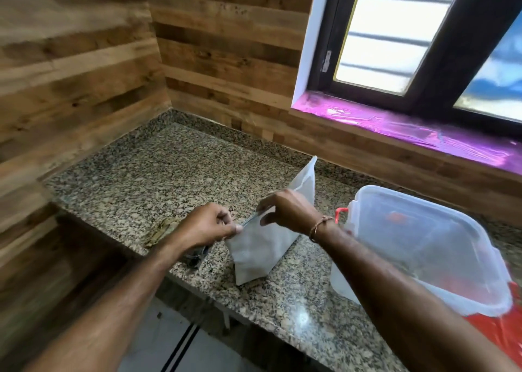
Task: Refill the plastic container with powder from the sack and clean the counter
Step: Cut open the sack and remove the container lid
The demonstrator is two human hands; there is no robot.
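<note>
White sack, soft-sided: standing upright on the speckled granite counter, near its front edge, with its far top corner poking up toward the wall. Both hands are holding its top edge.

Left hand: fingers curled, thumb and forefinger pinching the near end of the sack's top edge. Something thin and bluish is showing at the pinch, too blurred to identify.

Right hand: reaching in from the right, fingers curled down and pinching the same top edge a little farther back. A thread bracelet is sitting on that wrist.

Plastic container: translucent, rectangular, sitting on the counter just to the right of the sack, partly behind the right forearm. Its clear lid is lying on top; whether it is latched cannot be told. A red clip is showing at the end nearest the sack, and more red is showing at the near right corner.

Dark small object: lying on the counter under the left wrist, blurred, kind not readable.

Brownish scrap: lying at the counter's left front edge, beside the left forearm.

Wood-plank wall: running behind the counter on two sides.

Window: dark-framed, set above the counter at right; purple film is covering its sill.
</note>
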